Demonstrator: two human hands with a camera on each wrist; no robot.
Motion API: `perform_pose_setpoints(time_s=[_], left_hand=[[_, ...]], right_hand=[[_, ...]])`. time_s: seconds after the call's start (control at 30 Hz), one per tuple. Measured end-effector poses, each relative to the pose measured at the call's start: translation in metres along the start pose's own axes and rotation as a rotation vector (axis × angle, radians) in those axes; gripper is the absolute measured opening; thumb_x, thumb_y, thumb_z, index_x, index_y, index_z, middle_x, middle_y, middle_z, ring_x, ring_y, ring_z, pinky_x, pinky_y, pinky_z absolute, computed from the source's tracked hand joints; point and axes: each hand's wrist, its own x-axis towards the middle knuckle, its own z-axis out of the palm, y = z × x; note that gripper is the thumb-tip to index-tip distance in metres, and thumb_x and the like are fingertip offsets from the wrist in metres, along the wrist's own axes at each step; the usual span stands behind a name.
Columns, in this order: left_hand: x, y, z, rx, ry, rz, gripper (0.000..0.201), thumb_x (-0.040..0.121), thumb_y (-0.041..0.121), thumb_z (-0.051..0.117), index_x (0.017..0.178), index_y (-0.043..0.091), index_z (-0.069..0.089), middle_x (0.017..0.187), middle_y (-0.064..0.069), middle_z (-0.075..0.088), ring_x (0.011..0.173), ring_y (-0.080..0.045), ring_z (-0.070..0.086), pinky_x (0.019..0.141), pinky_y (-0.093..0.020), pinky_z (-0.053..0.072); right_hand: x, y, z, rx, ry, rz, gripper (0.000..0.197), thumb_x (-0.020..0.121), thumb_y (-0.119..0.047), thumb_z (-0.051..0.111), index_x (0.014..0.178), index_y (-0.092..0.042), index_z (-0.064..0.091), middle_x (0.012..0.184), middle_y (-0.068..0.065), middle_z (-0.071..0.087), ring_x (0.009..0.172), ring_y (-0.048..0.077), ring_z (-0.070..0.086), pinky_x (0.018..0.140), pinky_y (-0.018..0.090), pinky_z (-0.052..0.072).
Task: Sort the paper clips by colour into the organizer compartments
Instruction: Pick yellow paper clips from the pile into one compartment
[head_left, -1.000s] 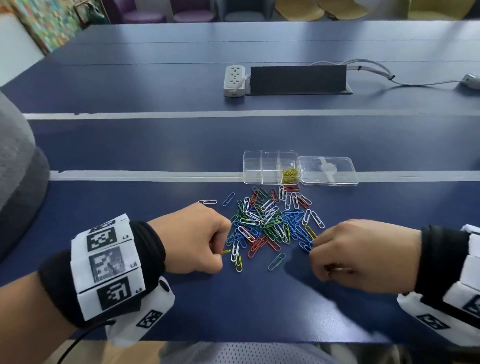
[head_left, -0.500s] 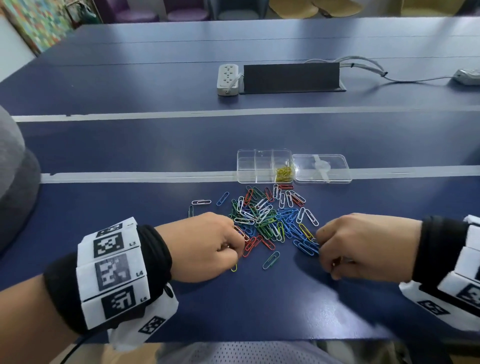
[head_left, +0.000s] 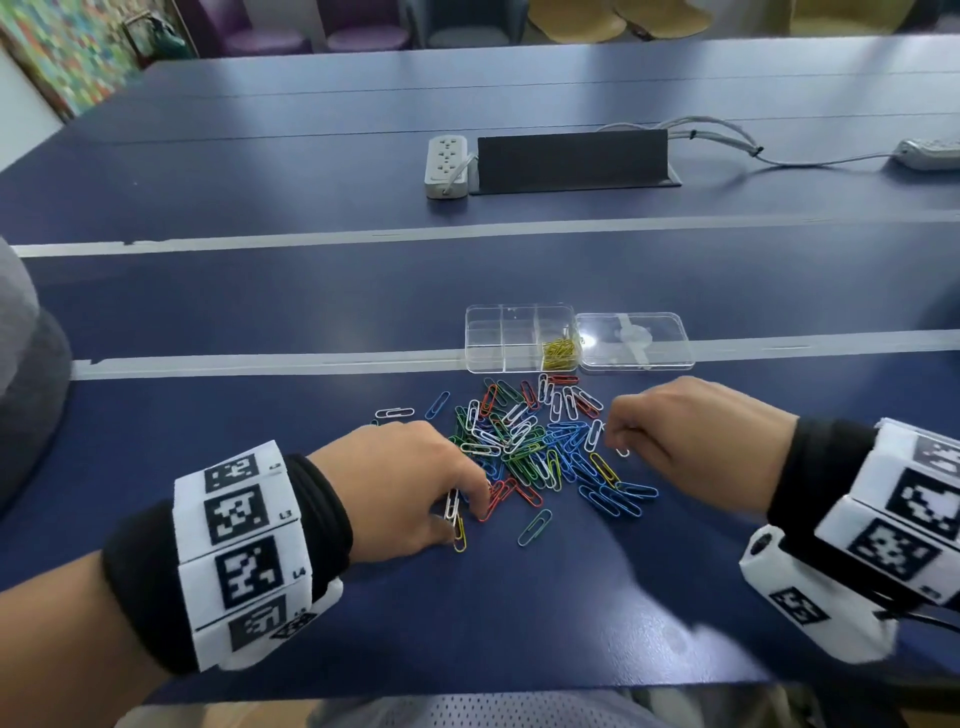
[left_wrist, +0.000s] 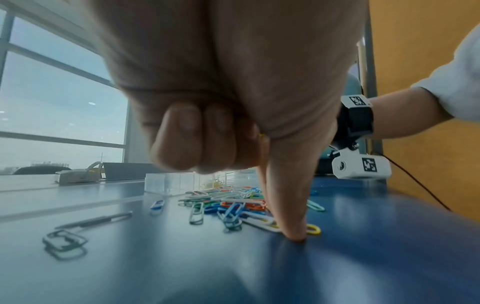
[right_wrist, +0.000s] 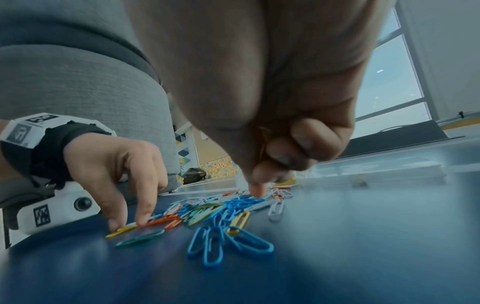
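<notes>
The sort is at an early stage. The clear organizer (head_left: 521, 338) sits on the table (head_left: 311, 597) just beyond the heap, its lid (head_left: 635, 342) open flat to the right, and only one compartment, the near right one, holds anything: a small cluster of yellow clips (head_left: 560, 349). The other compartments look empty. The mixed pile of paper clips (head_left: 530, 447), blue, green, red, white and a few yellow, lies loose between the hands, so nearly everything is left to do, and yellow seems to be the colour in hand.

The left hand (head_left: 400, 488) rests knuckles-up at the pile's near left edge. Its outer fingers are curled into the palm, with a sliver of yellow showing between them in the left wrist view, while thumb and forefinger reach down and press on a yellow clip (head_left: 459, 538) lying on the table beside a white one.

The right hand (head_left: 691, 441) hovers at the pile's right edge, fingers curled round what look like yellow clips tucked in the palm, as the right wrist view shows, with one finger (right_wrist: 255, 190) reaching down to the heap
</notes>
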Motion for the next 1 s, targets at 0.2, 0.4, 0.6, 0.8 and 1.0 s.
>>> perform_pose_setpoints(time_s=[0.2, 0.4, 0.6, 0.8, 1.0], left_hand=[[0.001, -0.001, 0.001, 0.095, -0.039, 0.047, 0.022, 0.089, 0.041, 0.051, 0.108, 0.039, 0.061, 0.107, 0.012, 0.06, 0.107, -0.012, 0.056, 0.079, -0.025, 0.044], [-0.001, -0.001, 0.005, 0.077, 0.011, 0.063, 0.017, 0.083, 0.035, 0.046, 0.092, 0.028, 0.058, 0.097, 0.009, 0.062, 0.095, -0.012, 0.056, 0.07, -0.024, 0.041], [0.003, 0.0, -0.005, -0.111, 0.024, -0.002, 0.017, 0.072, 0.037, 0.032, 0.065, 0.022, 0.035, 0.062, 0.004, 0.045, 0.062, -0.015, 0.041, 0.067, -0.03, 0.045], [0.035, 0.003, -0.03, -0.312, 0.145, -0.152, 0.019, 0.09, 0.026, 0.036, 0.075, 0.018, 0.044, 0.063, 0.006, 0.046, 0.065, -0.018, 0.043, 0.061, -0.028, 0.033], [0.087, -0.002, -0.051, -0.383, 0.227, -0.273, 0.021, 0.098, 0.026, 0.04, 0.107, 0.015, 0.055, 0.098, -0.002, 0.057, 0.096, -0.021, 0.052, 0.08, -0.025, 0.035]], right_hand=[[0.012, -0.017, -0.001, -0.024, -0.122, 0.078, 0.026, 0.085, -0.044, 0.06, 0.094, -0.021, 0.07, 0.096, 0.002, 0.069, 0.094, 0.026, 0.063, 0.082, 0.033, 0.052], [0.012, -0.023, -0.007, 0.004, -0.112, 0.085, 0.019, 0.084, -0.033, 0.06, 0.089, -0.018, 0.071, 0.092, 0.001, 0.07, 0.091, 0.023, 0.063, 0.079, 0.028, 0.049], [0.018, -0.019, -0.022, 0.158, -0.132, 0.136, 0.009, 0.081, -0.026, 0.062, 0.073, -0.024, 0.067, 0.056, -0.013, 0.054, 0.062, 0.008, 0.053, 0.057, 0.011, 0.038], [0.057, -0.008, -0.055, 0.28, 0.074, 0.235, 0.012, 0.081, -0.027, 0.066, 0.069, -0.023, 0.066, 0.057, -0.008, 0.057, 0.055, 0.009, 0.053, 0.056, 0.019, 0.04], [0.095, -0.008, -0.056, 0.329, 0.03, 0.412, 0.012, 0.076, -0.019, 0.065, 0.072, -0.011, 0.074, 0.07, 0.005, 0.074, 0.065, 0.018, 0.071, 0.077, 0.032, 0.06]])
